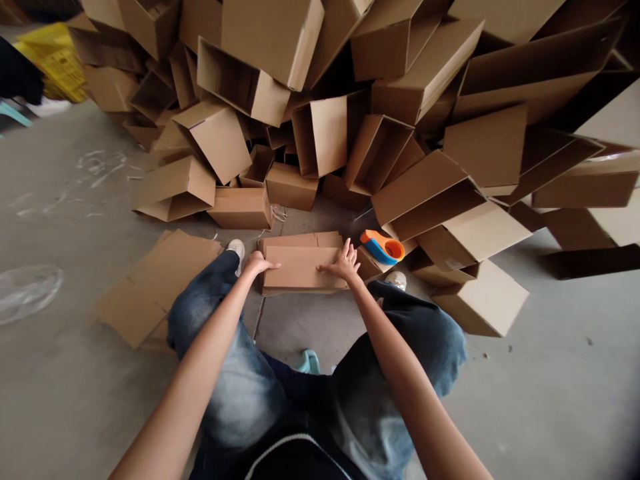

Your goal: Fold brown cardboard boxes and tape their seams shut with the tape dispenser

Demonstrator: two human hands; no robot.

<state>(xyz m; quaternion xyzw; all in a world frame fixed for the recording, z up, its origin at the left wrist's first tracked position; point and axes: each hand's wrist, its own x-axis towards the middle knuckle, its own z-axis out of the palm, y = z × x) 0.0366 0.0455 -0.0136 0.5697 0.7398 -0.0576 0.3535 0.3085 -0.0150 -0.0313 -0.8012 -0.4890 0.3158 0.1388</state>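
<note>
Between my feet lies a brown cardboard box (300, 268), looking folded flat, on top of other cardboard pieces. My left hand (257, 263) grips its left end, with the thumb on the top face and the fingers over the far side, partly hidden. At the right end, my right hand (345, 261) rests with its thumb on the top face and its other fingers spread beyond the edge. An orange and blue tape dispenser (383, 248) sits on a cardboard piece just right of my right hand.
A big heap of open cardboard boxes (320, 137) fills the far side and the right. Flat cardboard sheets (160, 283) lie beside my left leg. Clear plastic wrap (30, 292) is on the floor at left. A yellow bag or crate (54, 60) stands far left.
</note>
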